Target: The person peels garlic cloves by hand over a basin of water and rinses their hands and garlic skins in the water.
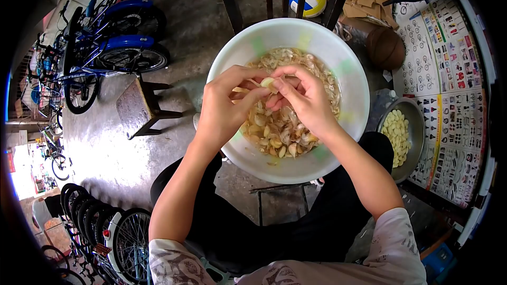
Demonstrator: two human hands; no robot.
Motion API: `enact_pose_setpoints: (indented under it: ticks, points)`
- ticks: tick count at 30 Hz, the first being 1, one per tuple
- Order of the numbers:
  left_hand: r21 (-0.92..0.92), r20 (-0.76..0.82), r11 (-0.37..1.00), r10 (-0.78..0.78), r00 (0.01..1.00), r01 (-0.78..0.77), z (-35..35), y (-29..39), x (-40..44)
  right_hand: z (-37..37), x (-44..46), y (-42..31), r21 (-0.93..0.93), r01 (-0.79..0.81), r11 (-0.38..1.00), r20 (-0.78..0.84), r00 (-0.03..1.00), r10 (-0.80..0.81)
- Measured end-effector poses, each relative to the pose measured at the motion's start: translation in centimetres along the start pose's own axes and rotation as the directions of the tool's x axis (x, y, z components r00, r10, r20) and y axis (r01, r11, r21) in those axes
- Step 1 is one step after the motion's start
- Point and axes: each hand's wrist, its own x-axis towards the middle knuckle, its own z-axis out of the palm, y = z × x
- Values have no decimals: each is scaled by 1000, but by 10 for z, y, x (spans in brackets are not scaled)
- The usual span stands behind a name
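A pale garlic clove (268,83) is pinched between my two hands, above a big white plastic basin (350,121). My left hand (228,97) grips the clove from the left with thumb and fingers. From the right, the thumb and fingertips of my right hand (302,95) press on the same clove. Below them the basin holds water with many unpeeled garlic cloves (277,140) and loose papery skins (322,66). To the right, a metal bowl (418,142) contains peeled white cloves (396,132).
A small wooden stool (132,106) stands left of the basin. Blue bicycles (124,47) are parked at upper left, more wheels (132,243) at lower left. Beyond the basin are dark chair bars (228,0), a volleyball (311,1) and a basketball (385,47). Printed posters (449,100) line the right side.
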Motion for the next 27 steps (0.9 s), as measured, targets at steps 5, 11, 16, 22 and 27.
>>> enact_pose_setpoints:
  ticks: [5,11,16,22,27]
  points:
    - [-88,-10,995,-38,999,37,-3,-8,1,-1,0,5,-4,65,998,6,998,-65]
    - [-277,-17,954,-125,992,115,0,-12,1,-1,-1,8,-169,165,972,-71,981,-179]
    - [-273,25,953,-130,991,132,1,-10,0,0,1,9,-276,227,934,-65,965,-254]
    - [-357,105,906,-202,974,226,-1,-9,0,-4,4,8,-313,232,921,-36,966,-255]
    - [-357,220,869,-280,934,344,-9,-7,1,-11,5,4,-193,142,971,-40,987,-153]
